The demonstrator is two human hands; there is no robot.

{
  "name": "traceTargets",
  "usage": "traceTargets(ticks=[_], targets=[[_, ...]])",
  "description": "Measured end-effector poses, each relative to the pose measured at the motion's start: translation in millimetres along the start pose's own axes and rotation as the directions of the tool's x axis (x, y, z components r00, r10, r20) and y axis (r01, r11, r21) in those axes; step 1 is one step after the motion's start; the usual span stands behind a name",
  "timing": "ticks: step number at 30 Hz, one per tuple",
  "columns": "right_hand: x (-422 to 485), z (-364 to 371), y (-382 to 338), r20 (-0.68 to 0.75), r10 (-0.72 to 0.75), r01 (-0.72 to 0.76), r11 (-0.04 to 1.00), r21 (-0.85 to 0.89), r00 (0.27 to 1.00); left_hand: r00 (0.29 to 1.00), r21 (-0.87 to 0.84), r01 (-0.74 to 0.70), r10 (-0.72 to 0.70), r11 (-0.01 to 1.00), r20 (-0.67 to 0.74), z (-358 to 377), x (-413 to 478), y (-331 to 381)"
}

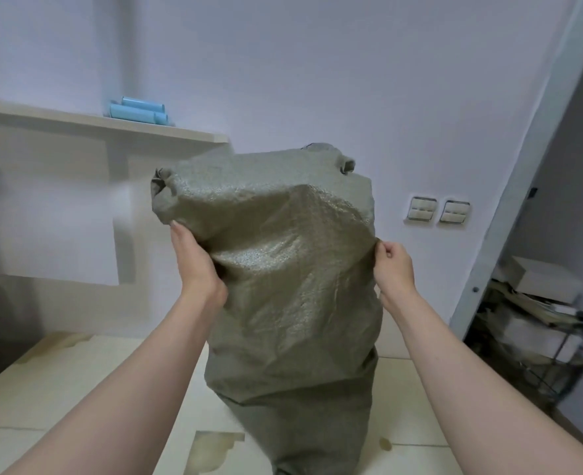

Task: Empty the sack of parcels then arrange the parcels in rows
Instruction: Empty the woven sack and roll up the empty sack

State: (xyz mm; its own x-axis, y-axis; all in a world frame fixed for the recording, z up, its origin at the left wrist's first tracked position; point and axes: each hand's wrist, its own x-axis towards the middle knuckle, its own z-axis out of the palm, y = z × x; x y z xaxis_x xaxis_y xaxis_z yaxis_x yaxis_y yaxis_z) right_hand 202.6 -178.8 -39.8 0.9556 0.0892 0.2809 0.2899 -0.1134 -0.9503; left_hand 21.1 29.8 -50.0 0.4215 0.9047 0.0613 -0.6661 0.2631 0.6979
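A large grey-green woven sack hangs in front of me, upended, with its closed bottom and two knotted corners at the top. Its lower end runs out of view at the bottom edge. My left hand grips a fold on the sack's left side. At the sack's right edge my right hand pinches the fabric. No parcels are visible; the sack hides whatever is beneath and inside it.
A pale floor with stained patches lies below. Blue rolls lie on a shelf at the upper left. Two wall switches sit to the right. A door frame and a cluttered wire rack stand at right.
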Motion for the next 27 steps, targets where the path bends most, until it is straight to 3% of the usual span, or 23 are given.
traceTargets(ticks=[5, 8, 12, 18, 21, 23, 27], targets=[[-2.8, -6.7, -7.8, 0.047, 0.000, 0.003, 0.999, -0.052, 0.999, 0.998, 0.117, -0.062, 0.062, 0.991, 0.004, 23.4, 1.9, 34.0], [-4.5, -5.0, -30.2, 0.059, 0.032, -0.038, 0.994, 0.106, 0.998, 0.996, 0.208, -0.076, 0.067, 0.975, 0.051, 33.5, -5.5, 39.2], [3.1, 3.3, -77.3, 0.236, 0.044, -0.092, 0.976, 0.196, 0.971, 0.995, 0.245, -0.049, 0.068, 0.968, -0.067, 45.1, -10.8, 33.7], [2.1, -0.4, -96.1, 0.292, 0.184, -0.145, 0.978, -0.147, 0.939, 0.998, 0.224, -0.028, 0.039, 0.974, -0.045, 50.6, -31.9, 36.4], [-2.3, 9.9, -83.5, 0.155, 0.159, -0.118, 0.963, -0.244, 0.975, 0.996, 0.219, -0.071, 0.083, 0.973, -0.045, 44.1, -35.0, 42.2], [-12.3, 10.0, -84.0, 0.095, 0.105, -0.091, 0.986, -0.140, 0.990, 0.991, 0.201, -0.112, 0.126, 0.973, -0.054, 40.5, -34.9, 48.0], [-15.2, 2.7, -100.0, 0.106, -0.020, -0.010, 0.962, 0.273, 0.994, 0.986, 0.129, -0.152, 0.159, 0.980, -0.047, 46.6, -31.1, 63.0]])
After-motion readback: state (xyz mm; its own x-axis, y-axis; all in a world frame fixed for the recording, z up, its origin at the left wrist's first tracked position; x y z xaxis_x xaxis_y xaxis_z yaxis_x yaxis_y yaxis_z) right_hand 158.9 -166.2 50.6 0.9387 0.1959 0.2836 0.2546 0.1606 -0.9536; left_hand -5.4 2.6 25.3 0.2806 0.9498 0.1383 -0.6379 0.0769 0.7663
